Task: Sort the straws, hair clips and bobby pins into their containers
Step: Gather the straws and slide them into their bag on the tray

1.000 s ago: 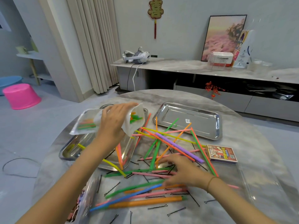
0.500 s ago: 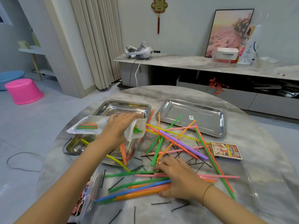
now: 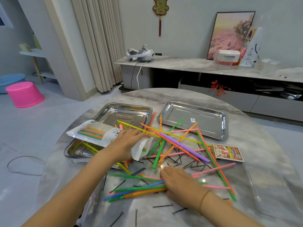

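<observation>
On the round marble table (image 3: 246,126), open surface is found mainly along the far rim behind the two steel trays and at the near right edge, where a clear plastic lid (image 3: 270,185) is laid. The deep left tray (image 3: 124,106) is set close to the left rim of the table; the shallow right tray (image 3: 205,122) is placed beside it, a narrow gap being kept between them. A printed card box (image 3: 227,153) is seen just right of the pile.

The straws (image 3: 158,154) are scattered crosswise over the middle in green, orange, pink, yellow and blue, with one thick purple straw (image 3: 183,147) lying on top; several reach over the edges of both trays. Black bobby pins (image 3: 162,206) are strewn thinly beneath and in front of them.

The straw packet (image 3: 93,132) is grasped by the left hand (image 3: 126,145) above the left tray, its open end crumpled under the palm. The right hand (image 3: 178,181) is laid palm down on a bundle of straws (image 3: 139,190) near the front edge; whether it is closed round them cannot be told.
</observation>
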`<action>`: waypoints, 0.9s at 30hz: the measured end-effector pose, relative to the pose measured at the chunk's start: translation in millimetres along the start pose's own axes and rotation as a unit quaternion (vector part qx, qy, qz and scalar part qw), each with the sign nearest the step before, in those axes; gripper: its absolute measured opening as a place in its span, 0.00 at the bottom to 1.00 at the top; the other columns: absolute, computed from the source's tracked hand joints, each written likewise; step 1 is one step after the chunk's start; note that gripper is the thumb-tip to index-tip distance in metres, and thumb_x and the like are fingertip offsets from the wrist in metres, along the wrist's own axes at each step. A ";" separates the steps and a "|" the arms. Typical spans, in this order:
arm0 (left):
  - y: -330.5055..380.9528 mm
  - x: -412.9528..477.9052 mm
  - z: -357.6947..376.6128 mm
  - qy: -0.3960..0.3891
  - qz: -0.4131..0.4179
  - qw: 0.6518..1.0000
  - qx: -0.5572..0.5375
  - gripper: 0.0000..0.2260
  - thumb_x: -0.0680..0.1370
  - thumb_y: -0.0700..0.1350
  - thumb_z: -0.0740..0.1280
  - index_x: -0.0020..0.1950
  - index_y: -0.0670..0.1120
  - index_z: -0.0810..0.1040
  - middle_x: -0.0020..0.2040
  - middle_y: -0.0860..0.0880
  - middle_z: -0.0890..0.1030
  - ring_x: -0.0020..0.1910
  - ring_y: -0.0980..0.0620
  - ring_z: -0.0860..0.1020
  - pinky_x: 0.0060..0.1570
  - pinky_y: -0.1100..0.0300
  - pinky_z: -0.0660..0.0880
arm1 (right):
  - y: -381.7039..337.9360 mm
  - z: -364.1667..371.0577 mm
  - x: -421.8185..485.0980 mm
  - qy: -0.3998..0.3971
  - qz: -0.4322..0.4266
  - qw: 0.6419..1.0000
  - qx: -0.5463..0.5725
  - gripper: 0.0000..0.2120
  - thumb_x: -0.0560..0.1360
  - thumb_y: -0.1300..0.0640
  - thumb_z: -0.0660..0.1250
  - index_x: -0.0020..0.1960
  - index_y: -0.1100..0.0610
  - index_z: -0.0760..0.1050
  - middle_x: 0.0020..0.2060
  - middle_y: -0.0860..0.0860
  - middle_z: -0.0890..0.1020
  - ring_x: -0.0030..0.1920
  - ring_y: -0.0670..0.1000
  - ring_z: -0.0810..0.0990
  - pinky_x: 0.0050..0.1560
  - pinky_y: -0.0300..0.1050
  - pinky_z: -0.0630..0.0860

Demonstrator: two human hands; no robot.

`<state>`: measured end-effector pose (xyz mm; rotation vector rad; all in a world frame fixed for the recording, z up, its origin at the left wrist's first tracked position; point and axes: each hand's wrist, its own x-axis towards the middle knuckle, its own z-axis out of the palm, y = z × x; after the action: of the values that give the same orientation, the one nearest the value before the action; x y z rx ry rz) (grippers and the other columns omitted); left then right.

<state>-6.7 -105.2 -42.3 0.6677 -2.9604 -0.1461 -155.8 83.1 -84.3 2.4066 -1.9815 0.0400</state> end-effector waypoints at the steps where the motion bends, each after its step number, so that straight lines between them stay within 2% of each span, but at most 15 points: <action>1: -1.3 -0.3 0.8 -0.001 0.000 1.000 0.000 0.37 0.67 0.41 0.73 0.73 0.55 0.62 0.65 0.52 0.69 0.65 0.50 0.65 0.61 0.57 0.58 | -0.3 2.0 0.2 0.001 -0.008 1.000 -0.024 0.14 0.55 0.55 0.71 0.39 0.52 0.72 0.34 0.47 0.75 0.34 0.48 0.75 0.32 0.39 0.69; 3: -4.5 -0.5 3.5 -0.007 -0.001 1.000 0.006 0.39 0.66 0.43 0.73 0.73 0.57 0.60 0.65 0.52 0.69 0.65 0.50 0.65 0.61 0.58 0.59 | 0.4 5.5 1.7 0.028 -0.011 0.998 -0.059 0.18 0.50 0.54 0.75 0.37 0.50 0.72 0.30 0.45 0.74 0.29 0.47 0.73 0.27 0.37 0.67; 7: -12.9 -0.1 10.7 -0.028 0.014 0.999 0.031 0.45 0.63 0.52 0.74 0.72 0.62 0.51 0.66 0.53 0.67 0.64 0.50 0.66 0.64 0.54 0.63 | 3.7 -1.7 3.4 0.083 -0.016 0.992 -0.094 0.22 0.52 0.57 0.77 0.42 0.51 0.72 0.32 0.48 0.76 0.30 0.49 0.75 0.27 0.40 0.68; 10: -12.2 0.0 8.5 -0.035 0.016 0.999 0.035 0.46 0.62 0.56 0.72 0.73 0.62 0.50 0.67 0.52 0.66 0.65 0.49 0.65 0.64 0.51 0.65 | 8.7 -10.8 3.7 0.079 -0.001 0.991 -0.111 0.23 0.48 0.55 0.80 0.40 0.50 0.76 0.29 0.47 0.76 0.27 0.49 0.75 0.25 0.39 0.65; 12: -5.9 -0.9 1.1 -0.050 0.015 0.998 0.028 0.46 0.63 0.54 0.72 0.74 0.61 0.50 0.69 0.51 0.64 0.68 0.47 0.63 0.66 0.50 0.63 | 13.1 -14.0 2.2 0.072 0.014 0.991 -0.115 0.25 0.48 0.57 0.80 0.41 0.50 0.74 0.26 0.47 0.75 0.23 0.49 0.74 0.23 0.39 0.63; 14: 10.6 -2.2 -12.1 -0.078 0.010 0.997 -0.015 0.43 0.66 0.47 0.73 0.75 0.58 0.53 0.72 0.49 0.59 0.72 0.47 0.56 0.70 0.50 0.59 | 20.4 -18.3 -0.3 0.096 0.021 0.988 -0.122 0.26 0.51 0.61 0.79 0.45 0.51 0.72 0.27 0.48 0.76 0.24 0.50 0.75 0.23 0.41 0.66; 16: 32.1 -3.1 -27.3 -0.117 -0.003 0.989 -0.088 0.40 0.69 0.39 0.71 0.75 0.56 0.56 0.74 0.51 0.54 0.75 0.52 0.50 0.72 0.55 0.54 | 29.0 -24.5 -2.4 0.114 0.017 0.986 -0.120 0.24 0.57 0.64 0.76 0.49 0.50 0.72 0.31 0.49 0.78 0.30 0.52 0.79 0.29 0.44 0.72; 17: 42.0 -3.7 -33.0 -0.132 -0.009 0.983 -0.124 0.38 0.70 0.37 0.69 0.75 0.54 0.57 0.75 0.52 0.53 0.75 0.55 0.48 0.71 0.59 0.53 | 32.3 -30.8 -3.0 0.122 0.017 0.985 -0.119 0.25 0.55 0.64 0.76 0.47 0.49 0.71 0.30 0.49 0.78 0.29 0.51 0.79 0.30 0.43 0.73; 18: 51.0 -3.9 -37.0 -0.139 -0.015 0.977 -0.158 0.36 0.70 0.39 0.69 0.75 0.53 0.59 0.75 0.53 0.54 0.75 0.56 0.49 0.70 0.62 0.53 | 35.8 -36.6 -3.1 0.124 0.015 0.984 -0.130 0.26 0.51 0.63 0.77 0.44 0.48 0.72 0.28 0.48 0.77 0.27 0.50 0.77 0.29 0.41 0.72; 21: 76.6 -6.8 -35.7 -0.154 -0.039 0.957 -0.242 0.35 0.67 0.48 0.70 0.73 0.52 0.63 0.71 0.53 0.65 0.70 0.57 0.63 0.67 0.64 0.61 | 42.8 -47.5 -1.8 0.108 0.022 0.978 -0.176 0.22 0.46 0.61 0.80 0.36 0.47 0.77 0.24 0.47 0.76 0.25 0.50 0.75 0.28 0.39 0.69; 24: 99.0 -11.1 -11.9 -0.158 -0.027 0.953 -0.256 0.34 0.69 0.51 0.74 0.71 0.54 0.62 0.67 0.56 0.70 0.65 0.58 0.69 0.65 0.62 0.67 | 44.1 -49.6 -1.2 0.100 0.020 0.968 -0.229 0.17 0.49 0.57 0.80 0.34 0.47 0.78 0.24 0.47 0.76 0.27 0.49 0.76 0.34 0.42 0.65; 27: 111.1 -8.7 18.5 -0.083 -0.069 0.959 -0.261 0.27 0.69 0.55 0.72 0.65 0.54 0.66 0.60 0.56 0.76 0.57 0.55 0.75 0.57 0.53 0.74 | 43.5 -45.3 1.6 0.105 0.013 0.959 -0.262 0.13 0.52 0.57 0.78 0.32 0.48 0.76 0.25 0.47 0.75 0.28 0.48 0.75 0.38 0.43 0.57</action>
<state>-48.1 -0.2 -48.4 0.8046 -2.8193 -0.9977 -198.4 74.7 -38.9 1.9519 -1.6673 -0.1958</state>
